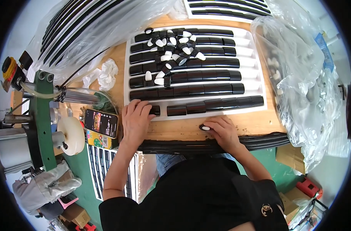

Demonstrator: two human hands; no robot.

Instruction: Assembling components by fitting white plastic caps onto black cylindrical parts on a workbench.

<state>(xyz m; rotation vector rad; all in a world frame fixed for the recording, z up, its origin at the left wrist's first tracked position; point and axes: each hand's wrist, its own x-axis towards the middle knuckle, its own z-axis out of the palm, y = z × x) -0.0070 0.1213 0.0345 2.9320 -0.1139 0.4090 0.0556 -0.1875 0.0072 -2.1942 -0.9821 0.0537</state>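
A white tray [254, 69] holds rows of glossy black cylindrical pieces [185, 91] on the wooden table in front of me. At the left end of its nearest row, my left hand [136, 117] has its fingers curled over a short black cylindrical piece [155, 110], partly hidden by them. My right hand [224, 132] rests by the table's near edge and pinches a small black cap with a white insert [205, 127]. A loose heap of similar black-and-white caps [175, 45] lies on the far rows of the tray.
Left of the tray are a phone [101, 123] on a colourful box, crumpled tissue [107, 74] and a green-framed machine [45, 119] with a white roller. Clear plastic bags [295, 73] bulge at the right. More filled trays [229, 9] stand at the back.
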